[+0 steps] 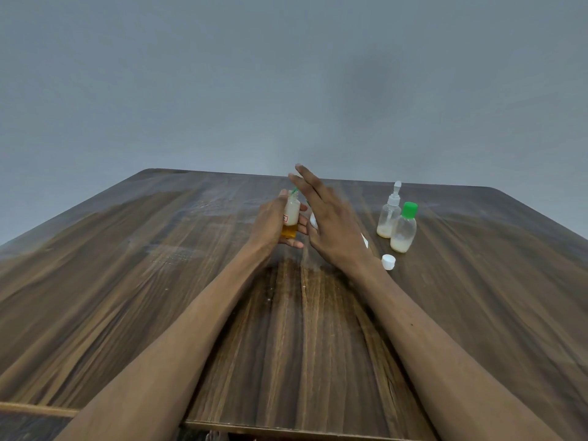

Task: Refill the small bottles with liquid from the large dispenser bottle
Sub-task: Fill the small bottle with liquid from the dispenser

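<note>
Left hand gripped a small bottle upright, raised just above the table at mid-field. The bottle showed an amber layer at its base and pale, milky contents above; something green sat at its mouth, too blurred to identify. Right hand was just beside the bottle, fingers straight and spread, holding nothing that could be made out. A white object was partly hidden behind its palm; whether the hand touched it could not be told.

To the right, well apart from the hands, two more small bottles stood touching or nearly so: a clear spray-top bottle and a green-capped bottle, each with only a shallow pale layer at the bottom. A loose white cap lay on the table nearer the person.

No large dispenser bottle could be identified with certainty.

Judgement: the step in hand appeared to be work on the held bottle, either filling or closing it. The other two looked barely filled. Next move likely calls for the right hand to close on the dispenser or cap, with the held bottle kept upright to avoid spilling.
</note>
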